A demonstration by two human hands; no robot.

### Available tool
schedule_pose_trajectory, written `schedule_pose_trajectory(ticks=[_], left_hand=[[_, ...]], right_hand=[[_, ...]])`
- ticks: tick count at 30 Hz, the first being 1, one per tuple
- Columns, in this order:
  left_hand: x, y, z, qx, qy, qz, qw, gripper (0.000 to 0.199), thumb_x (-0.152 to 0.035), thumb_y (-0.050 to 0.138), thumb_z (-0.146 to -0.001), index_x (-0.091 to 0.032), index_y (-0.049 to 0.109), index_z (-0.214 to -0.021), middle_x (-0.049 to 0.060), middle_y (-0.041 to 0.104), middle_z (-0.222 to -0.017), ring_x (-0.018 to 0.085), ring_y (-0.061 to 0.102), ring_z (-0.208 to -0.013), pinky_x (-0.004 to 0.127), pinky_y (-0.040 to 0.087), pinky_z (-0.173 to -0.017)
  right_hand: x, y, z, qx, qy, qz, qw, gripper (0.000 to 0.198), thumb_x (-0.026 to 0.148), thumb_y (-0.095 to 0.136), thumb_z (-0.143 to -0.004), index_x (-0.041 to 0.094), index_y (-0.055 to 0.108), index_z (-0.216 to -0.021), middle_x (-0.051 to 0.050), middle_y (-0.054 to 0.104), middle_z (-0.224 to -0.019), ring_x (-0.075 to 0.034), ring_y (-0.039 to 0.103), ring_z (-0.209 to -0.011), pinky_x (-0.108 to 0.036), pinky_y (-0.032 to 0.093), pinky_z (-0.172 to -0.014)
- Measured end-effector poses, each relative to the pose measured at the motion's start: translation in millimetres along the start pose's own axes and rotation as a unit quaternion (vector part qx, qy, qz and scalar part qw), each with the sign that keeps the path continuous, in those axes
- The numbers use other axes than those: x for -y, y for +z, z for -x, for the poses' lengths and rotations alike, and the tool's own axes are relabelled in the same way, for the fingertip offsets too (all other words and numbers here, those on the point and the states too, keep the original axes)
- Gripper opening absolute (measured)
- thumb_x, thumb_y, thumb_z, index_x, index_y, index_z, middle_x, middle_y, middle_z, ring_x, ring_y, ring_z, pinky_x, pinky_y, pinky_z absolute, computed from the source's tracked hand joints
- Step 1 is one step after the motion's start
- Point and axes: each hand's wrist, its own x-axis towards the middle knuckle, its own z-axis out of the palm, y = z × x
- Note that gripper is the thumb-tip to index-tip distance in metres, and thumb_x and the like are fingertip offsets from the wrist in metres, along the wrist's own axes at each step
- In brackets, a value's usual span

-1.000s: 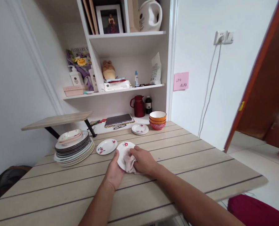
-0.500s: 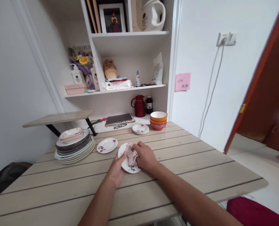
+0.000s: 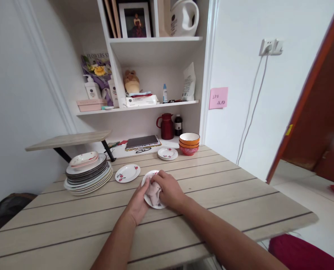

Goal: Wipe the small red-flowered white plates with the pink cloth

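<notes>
My left hand (image 3: 139,202) grips the left rim of a small white plate (image 3: 159,206) with a floral pattern, thumb over the edge. A pale pink cloth (image 3: 153,192) is bunched in my right hand (image 3: 169,189) and pressed on the plate's face, covering much of it. The plate is tilted above the wooden table. Just behind my left hand lies another white floral plate (image 3: 127,173). Farther back is a short stack of small floral plates (image 3: 167,153).
At the left stands a tall stack of plates (image 3: 88,180) topped by pink oval dishes (image 3: 84,160), near a low wooden stand (image 3: 68,139). Stacked bowls (image 3: 189,144) sit at the back right, beside a red jug (image 3: 166,126). A laptop (image 3: 142,141) and glasses (image 3: 143,150) lie at the back.
My right hand has slid the cloth slightly left over the plate, toward my left thumb. More of the lower floral pattern is covered now. Both hands keep their hold.
</notes>
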Motion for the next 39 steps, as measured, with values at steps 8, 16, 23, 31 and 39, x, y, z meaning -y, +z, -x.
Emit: schedule_pose_trajectory(ticks=[8,16,23,31,39], left_hand=[[1,5,2,-0.056,0.031,0.009,0.998,0.057,-0.027,0.073,-0.08,-0.021,0.055,-0.133,0.012,0.072,-0.116,0.026,0.068,-0.105,0.038,0.052,-0.092],[0,-3,-1,-0.065,0.033,0.038,0.997,0.053,-0.029,0.073,-0.08,-0.021,0.056,-0.13,0.01,0.072,-0.114,0.024,0.069,-0.099,0.036,0.053,-0.089],[-2,-2,-1,-0.054,0.022,0.028,0.998,0.049,-0.029,0.068,-0.083,-0.02,0.056,-0.13,0.011,0.071,-0.117,0.024,0.068,-0.102,0.036,0.052,-0.091],[-3,-2,0,-0.017,0.001,0.015,1.0,0.055,-0.03,0.07,-0.083,-0.021,0.054,-0.135,0.012,0.068,-0.124,0.026,0.066,-0.109,0.039,0.05,-0.097],[-2,-5,0,0.004,-0.006,-0.009,1.0,0.053,-0.03,0.07,-0.082,-0.02,0.056,-0.133,0.012,0.069,-0.123,0.027,0.066,-0.11,0.041,0.048,-0.099]], right_hand=[[-11,-10,0,0.037,0.096,0.053,0.993,0.031,0.013,0.053,-0.078,0.023,0.062,-0.106,-0.006,0.059,-0.101,-0.019,0.058,-0.084,-0.029,0.035,-0.07],[2,-10,5,0.1,0.005,0.006,0.995,0.024,0.015,0.055,-0.079,0.022,0.061,-0.101,-0.004,0.061,-0.099,-0.017,0.057,-0.086,-0.026,0.035,-0.068],[0,-7,3,0.079,0.06,0.011,0.995,0.022,0.019,0.053,-0.081,0.024,0.062,-0.101,-0.004,0.061,-0.101,-0.017,0.059,-0.083,-0.026,0.034,-0.064],[-8,-13,0,0.03,0.154,0.041,0.987,0.03,0.014,0.052,-0.079,0.025,0.058,-0.106,-0.004,0.059,-0.105,-0.018,0.06,-0.085,-0.027,0.03,-0.058],[-7,-9,-2,-0.015,0.133,-0.012,0.991,0.028,0.012,0.049,-0.081,0.023,0.059,-0.104,-0.004,0.057,-0.105,-0.016,0.058,-0.084,-0.027,0.035,-0.065]])
